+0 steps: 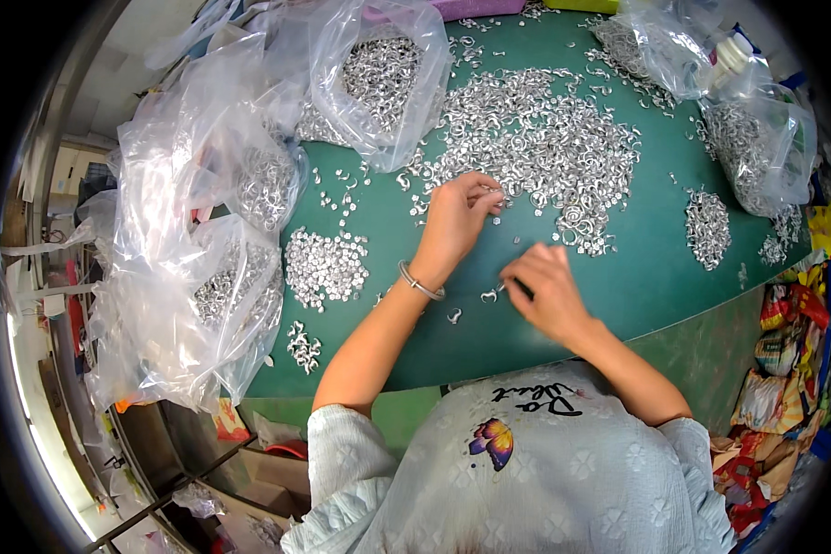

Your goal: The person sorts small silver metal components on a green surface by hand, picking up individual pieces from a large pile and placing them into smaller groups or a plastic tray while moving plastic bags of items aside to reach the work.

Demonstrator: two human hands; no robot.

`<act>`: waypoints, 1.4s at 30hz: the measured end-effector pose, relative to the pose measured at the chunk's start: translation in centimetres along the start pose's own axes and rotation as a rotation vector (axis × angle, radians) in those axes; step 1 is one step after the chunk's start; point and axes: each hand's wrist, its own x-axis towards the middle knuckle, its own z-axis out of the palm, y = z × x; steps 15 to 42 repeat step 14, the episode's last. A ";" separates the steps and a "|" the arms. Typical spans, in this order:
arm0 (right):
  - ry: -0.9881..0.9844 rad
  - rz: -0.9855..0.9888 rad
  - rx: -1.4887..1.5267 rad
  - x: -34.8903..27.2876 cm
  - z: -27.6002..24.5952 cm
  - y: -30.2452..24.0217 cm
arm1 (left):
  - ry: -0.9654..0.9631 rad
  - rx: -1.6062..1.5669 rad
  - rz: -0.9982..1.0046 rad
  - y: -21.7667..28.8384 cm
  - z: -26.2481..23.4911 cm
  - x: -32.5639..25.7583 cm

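Note:
My left hand [460, 217], with a bangle [420, 283] at the wrist, is at the near edge of a wide heap of small silvery curved metal pieces [554, 138]. Its thumb and fingers are pinched together; what sits in the fingertips is too small to make out. Lower and to the right, my right hand [547, 288] hovers over the green tabletop [563, 337] with curled, slightly blurred fingers. Thumb and forefinger come close together, and whatever they hold is unclear. Beside them lies a small curved metal piece [489, 295], and another loose piece [454, 316] is nearer my body.
Left of my arm are a pile of small round pieces [325, 268] and a little curved-piece cluster [303, 347]. Clear plastic bags of metal pieces stand at left [185, 249], back [379, 88] and right [757, 152]. Another small heap [707, 229] lies at right. Colourful packages [785, 351] sit beyond the table edge.

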 end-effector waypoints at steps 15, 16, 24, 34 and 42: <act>0.040 -0.005 -0.299 1.3 0.1 1.6 | -0.165 -0.311 -0.194 -1.0 -1.9 -1.7; 0.040 -0.005 -0.299 1.3 0.1 1.6 | -0.165 -0.311 -0.194 -1.0 -1.9 -1.7; 0.040 -0.005 -0.299 1.3 0.1 1.6 | -0.165 -0.311 -0.194 -1.0 -1.9 -1.7; 0.040 -0.005 -0.299 1.3 0.1 1.6 | -0.165 -0.311 -0.194 -1.0 -1.9 -1.7; 0.040 -0.005 -0.299 1.3 0.1 1.6 | -0.165 -0.311 -0.194 -1.0 -1.9 -1.7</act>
